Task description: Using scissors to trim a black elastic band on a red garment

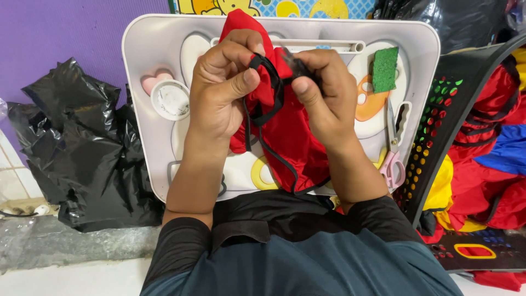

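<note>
Red fabric pouch (285, 131) is hanging lengthwise toward the person. Left hand (222, 90) and right hand (323, 93) are pinching its black cord (263, 118) at the top

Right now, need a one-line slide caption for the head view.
Both hands, left hand and right hand, pinch a black cord on red cloth above a white tray.
</note>
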